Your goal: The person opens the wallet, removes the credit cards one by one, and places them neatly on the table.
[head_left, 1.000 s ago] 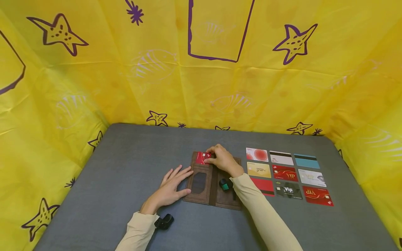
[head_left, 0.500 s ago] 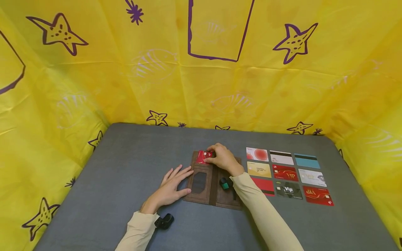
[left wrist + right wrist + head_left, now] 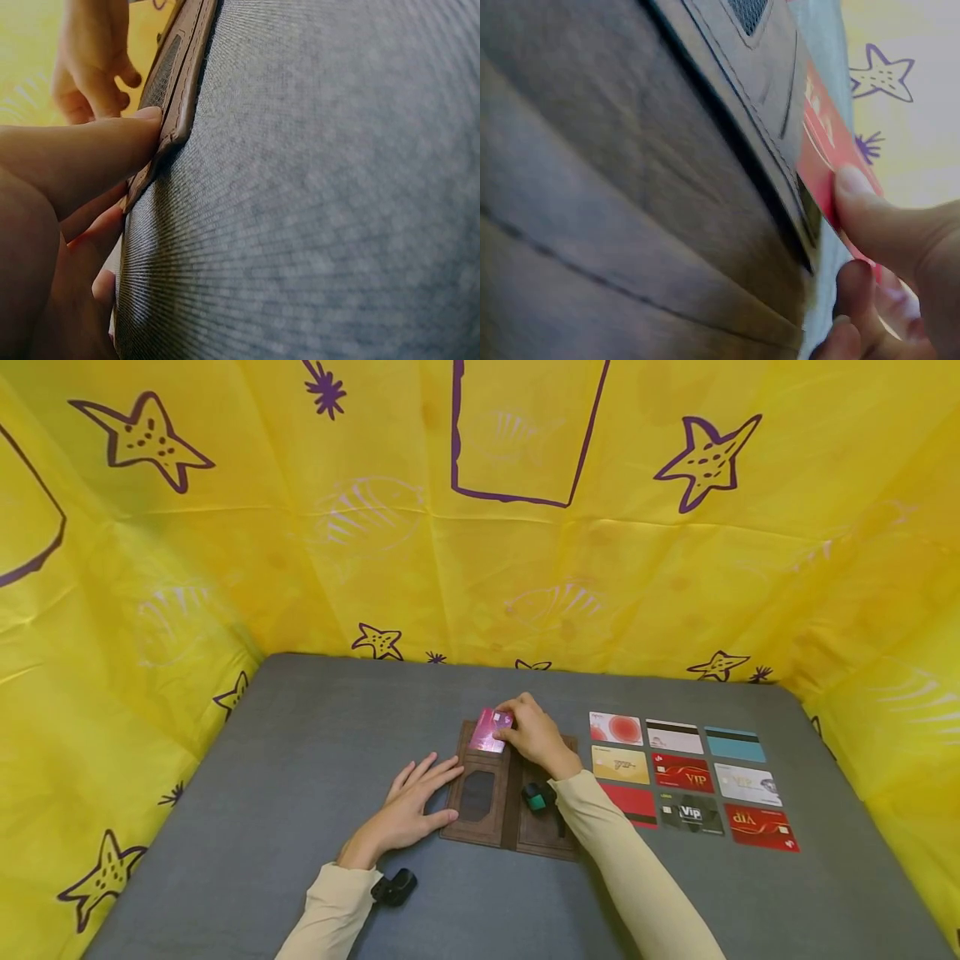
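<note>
A brown wallet (image 3: 509, 810) lies spread flat on the grey table, with a dark mesh window (image 3: 477, 796) in its left half. At the top of that half a red card (image 3: 486, 732), looking pinkish under glare, sticks out of a slot. My right hand (image 3: 534, 737) pinches the card's right edge between thumb and fingers; in the right wrist view the thumb lies on the red card (image 3: 826, 142), whose lower part is hidden in the wallet. My left hand (image 3: 408, 810) has its fingers spread, with thumb and fingertips touching the wallet's left edge (image 3: 177, 124).
Right of the wallet, several cards lie in rows, among them a gold card (image 3: 619, 765), a black VIP card (image 3: 691, 814) and a blue card (image 3: 733, 744). One red striped card (image 3: 632, 804) is partly covered by the right sleeve. Yellow patterned cloth (image 3: 480, 577) hangs behind the table (image 3: 300, 727).
The red card has slid upward and more of it shows above the slot. My right hand has moved slightly up with it. The left hand stays at the wallet's left edge.
</note>
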`<act>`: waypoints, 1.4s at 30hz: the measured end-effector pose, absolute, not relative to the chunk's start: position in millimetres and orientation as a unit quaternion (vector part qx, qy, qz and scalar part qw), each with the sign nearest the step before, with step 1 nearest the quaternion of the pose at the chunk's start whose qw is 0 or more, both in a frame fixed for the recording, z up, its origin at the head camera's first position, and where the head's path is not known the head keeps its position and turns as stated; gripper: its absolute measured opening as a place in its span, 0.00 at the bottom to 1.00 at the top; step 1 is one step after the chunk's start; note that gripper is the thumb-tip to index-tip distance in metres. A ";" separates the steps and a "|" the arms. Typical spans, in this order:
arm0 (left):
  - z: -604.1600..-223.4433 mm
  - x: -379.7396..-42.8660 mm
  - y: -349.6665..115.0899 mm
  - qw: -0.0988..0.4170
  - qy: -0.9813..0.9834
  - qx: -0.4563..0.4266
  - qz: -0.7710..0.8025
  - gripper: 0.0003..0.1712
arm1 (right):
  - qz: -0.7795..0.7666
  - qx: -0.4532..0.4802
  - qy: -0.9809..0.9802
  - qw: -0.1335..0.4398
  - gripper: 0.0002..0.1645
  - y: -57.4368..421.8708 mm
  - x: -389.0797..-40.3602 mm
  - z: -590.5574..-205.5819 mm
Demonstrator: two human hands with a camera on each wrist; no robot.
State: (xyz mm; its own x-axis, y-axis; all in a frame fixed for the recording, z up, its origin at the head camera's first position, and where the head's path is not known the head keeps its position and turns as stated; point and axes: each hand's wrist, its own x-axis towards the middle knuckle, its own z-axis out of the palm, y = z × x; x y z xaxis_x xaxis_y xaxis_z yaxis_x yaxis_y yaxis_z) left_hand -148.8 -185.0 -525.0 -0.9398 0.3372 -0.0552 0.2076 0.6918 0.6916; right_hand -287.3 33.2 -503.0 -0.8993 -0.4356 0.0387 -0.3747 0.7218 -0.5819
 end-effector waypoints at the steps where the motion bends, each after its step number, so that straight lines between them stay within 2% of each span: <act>1: -524.9 -148.8 -184.9 0.089 0.915 0.149 0.364 0.37 | -0.306 -0.208 0.928 0.038 0.25 33.8 -287.5 -502.4; 6: -524.5 -148.0 -184.6 0.093 0.915 0.144 0.364 0.37 | -0.315 -0.170 0.934 -0.013 0.26 39.2 -286.7 -497.6; 12: -524.7 -147.4 -184.8 0.095 0.916 0.141 0.364 0.38 | -0.315 -0.154 0.937 -0.018 0.26 54.7 -280.5 -493.5; 18: -524.2 -146.0 -185.1 0.087 0.914 0.145 0.368 0.38 | -0.321 -0.145 0.936 -0.006 0.27 68.2 -275.5 -490.1; 25: -524.9 -146.8 -183.9 0.086 0.915 0.147 0.366 0.37 | -0.318 -0.141 0.937 0.036 0.27 85.1 -267.8 -486.9; 30: -525.0 -147.5 -183.8 0.089 0.917 0.146 0.361 0.37 | -0.302 -0.152 0.940 0.053 0.30 97.5 -263.7 -487.2; 42: -524.5 -147.7 -185.0 0.092 0.916 0.147 0.361 0.38 | -0.313 -0.190 0.929 0.050 0.34 116.7 -252.5 -490.7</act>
